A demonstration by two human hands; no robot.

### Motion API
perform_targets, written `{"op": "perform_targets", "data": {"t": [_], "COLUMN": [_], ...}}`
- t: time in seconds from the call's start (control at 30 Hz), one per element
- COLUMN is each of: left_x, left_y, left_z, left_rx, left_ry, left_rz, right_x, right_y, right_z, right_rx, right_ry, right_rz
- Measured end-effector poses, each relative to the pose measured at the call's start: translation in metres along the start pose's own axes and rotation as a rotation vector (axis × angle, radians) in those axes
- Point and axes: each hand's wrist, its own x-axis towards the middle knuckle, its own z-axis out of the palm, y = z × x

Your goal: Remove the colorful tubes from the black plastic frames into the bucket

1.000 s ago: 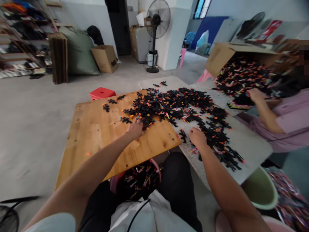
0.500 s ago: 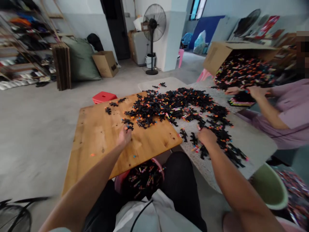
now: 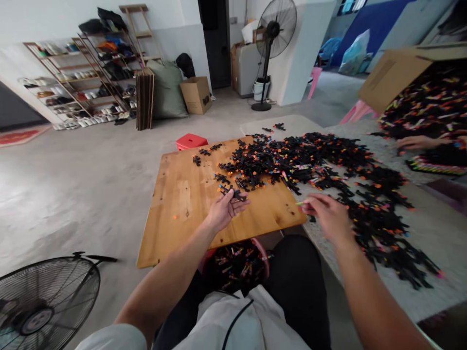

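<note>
My left hand is over the wooden board, palm partly up, with a small black toy gun held between thumb and fingers. To its right, my right hand pinches a small yellow-green stick-like piece near the board's right corner. Beyond both hands spreads a heap of black toy guns with orange and blue tips, lying across the wooden board and the pale speckled table. Between my legs, a pink tub holds more toy guns with coloured parts.
At the right, a tipped cardboard box spills many coloured pieces beside a co-worker's hand. A red stool stands behind the board. A floor fan is at lower left; a standing fan is farther back.
My view has turned left. My left hand has lifted a toy gun off the board and moved right; my right hand has come away from the pile with the yellow-green piece.
</note>
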Motion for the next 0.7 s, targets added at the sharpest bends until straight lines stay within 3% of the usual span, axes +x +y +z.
{"op": "perform_targets", "data": {"t": [0.1, 0.23, 0.47, 0.6, 0.7], "left_x": [-0.009, -0.02, -0.029, -0.03, -0.029], "left_y": [-0.007, -0.012, -0.018, -0.016, -0.013], "left_z": [0.018, 0.029, 0.034, 0.036, 0.034], "left_rx": [0.0, 0.012, 0.023, 0.04, 0.048], "left_ry": [-0.025, -0.018, 0.032, 0.072, 0.095], "left_rz": [-0.02, 0.004, 0.04, 0.083, 0.127], "right_x": [-0.044, -0.072, -0.072, -0.07, -0.071], "right_y": [-0.035, -0.056, -0.065, -0.069, -0.07], "right_z": [0.051, 0.087, 0.102, 0.098, 0.092], "right_rx": [0.471, 0.38, 0.271, 0.113, -0.001], "right_ry": [-0.099, -0.146, -0.175, -0.157, -0.252], "right_rz": [-0.014, -0.124, -0.212, -0.329, -0.346]}}
